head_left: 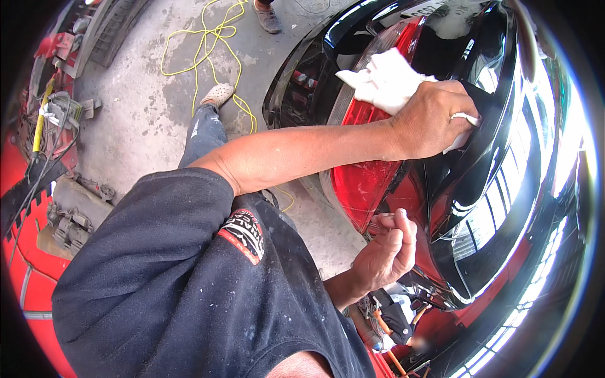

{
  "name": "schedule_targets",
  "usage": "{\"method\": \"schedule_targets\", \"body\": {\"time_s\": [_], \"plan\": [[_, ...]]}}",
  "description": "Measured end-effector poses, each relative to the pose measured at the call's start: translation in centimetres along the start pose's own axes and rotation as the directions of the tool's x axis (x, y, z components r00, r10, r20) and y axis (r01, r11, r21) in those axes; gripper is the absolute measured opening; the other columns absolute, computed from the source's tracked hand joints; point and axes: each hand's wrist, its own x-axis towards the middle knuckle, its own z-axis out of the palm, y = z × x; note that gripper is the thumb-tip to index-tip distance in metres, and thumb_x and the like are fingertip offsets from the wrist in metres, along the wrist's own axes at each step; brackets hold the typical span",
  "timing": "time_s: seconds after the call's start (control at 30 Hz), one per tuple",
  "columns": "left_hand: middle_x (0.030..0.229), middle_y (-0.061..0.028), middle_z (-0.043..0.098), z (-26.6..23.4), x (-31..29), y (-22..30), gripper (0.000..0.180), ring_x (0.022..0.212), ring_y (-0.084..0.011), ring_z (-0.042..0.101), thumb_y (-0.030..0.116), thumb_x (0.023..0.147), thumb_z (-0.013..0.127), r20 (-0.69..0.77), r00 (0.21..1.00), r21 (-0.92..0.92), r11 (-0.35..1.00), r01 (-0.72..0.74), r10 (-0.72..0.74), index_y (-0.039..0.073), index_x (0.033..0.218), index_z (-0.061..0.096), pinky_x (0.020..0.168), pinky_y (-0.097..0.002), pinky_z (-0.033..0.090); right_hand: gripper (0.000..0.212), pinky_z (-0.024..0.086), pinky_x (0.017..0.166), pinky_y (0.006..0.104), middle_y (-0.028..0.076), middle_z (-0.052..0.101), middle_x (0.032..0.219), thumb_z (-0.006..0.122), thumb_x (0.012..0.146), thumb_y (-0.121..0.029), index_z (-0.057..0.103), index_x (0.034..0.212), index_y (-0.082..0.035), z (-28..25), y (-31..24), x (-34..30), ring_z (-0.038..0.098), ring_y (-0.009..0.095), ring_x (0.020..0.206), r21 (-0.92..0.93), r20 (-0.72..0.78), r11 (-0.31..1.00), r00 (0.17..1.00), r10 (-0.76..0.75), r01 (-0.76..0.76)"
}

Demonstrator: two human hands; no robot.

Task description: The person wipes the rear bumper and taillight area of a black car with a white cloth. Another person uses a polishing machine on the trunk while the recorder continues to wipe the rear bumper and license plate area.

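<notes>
My left hand [435, 120] is closed on a white cloth [387, 79] and presses it against the glossy black car body [498, 120] beside the tail light. Most of the cloth bunches out over the upper part of the red tail light [359, 183], and a small end shows past my fingers. My left forearm crosses above the lamp. Lower down, near the lamp's bottom end, my right hand [391, 246] is held off the car with its fingers curled together in a pinch. Whatever might be between those fingertips is too small to tell.
A yellow cord [205, 47] lies looped on the concrete floor around my foot. Another person's shoe [268, 20] stands at the top. At lower right a person [400, 318] is near orange bars. Machinery [69, 214] and red equipment [31, 249] line the left side.
</notes>
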Motion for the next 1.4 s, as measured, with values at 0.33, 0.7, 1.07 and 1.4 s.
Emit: {"method": "schedule_targets", "body": {"time_s": [0.33,0.7,1.07,1.4], "plan": [[0.087,-0.0175,0.068,-0.5,-0.3,0.6,0.015,0.085,-0.0357,0.069,0.009,0.084,0.068,0.018,0.998,0.106,0.993,0.055,-0.057,0.004,0.096,0.076,0.079,-0.0427,0.054,0.031,0.056,0.08,0.0347,0.013,0.062,0.098,0.06,0.102,-0.014,0.065,0.121,0.009,0.4,-0.4,-0.2,0.063,0.021,0.089,0.013,0.002,1.0,1.0,0.01,-0.01],[0.082,-0.0214,0.071,-0.5,1.6,-0.9,0.014,0.078,-0.0377,0.071,0.008,0.082,0.071,0.031,0.999,0.264,0.964,0.007,-0.016,-0.001,0.091,0.076,0.072,-0.0427,0.057,0.032,0.055,0.078,0.0336,0.011,0.064,0.097,0.062,0.101,-0.018,0.067,0.121,0.007,0.9,-0.7,-0.4,0.064,0.019,0.087,-0.022,-0.016,1.0,1.0,0.022,-0.023],[0.084,-0.0212,0.073,-0.7,4.6,-2.4,0.014,0.082,-0.0351,0.073,0.013,0.082,0.073,0.11,0.991,0.299,0.954,0.033,-0.069,0.003,0.09,0.078,0.078,-0.0406,0.057,0.027,0.053,0.079,0.0337,0.015,0.066,0.089,0.065,0.097,-0.013,0.07,0.114,0.007,1.8,-1.4,-0.3,0.063,0.021,0.084,-0.034,-0.075,0.998,0.996,0.048,-0.051],[0.076,-0.0184,0.067,-2.8,12.6,-8.1,0.01,0.075,-0.0366,0.067,0.012,0.077,0.067,0.641,0.604,0.256,0.61,-0.75,0.474,0.005,0.071,0.067,0.068,-0.0473,0.053,0.028,0.052,0.078,0.0317,0.012,0.066,0.093,0.063,0.1,-0.015,0.069,0.117,0.006,2.7,-2.3,-0.9,0.063,0.019,0.083,-0.117,0.04,0.991,0.998,-0.058,0.063]]}}
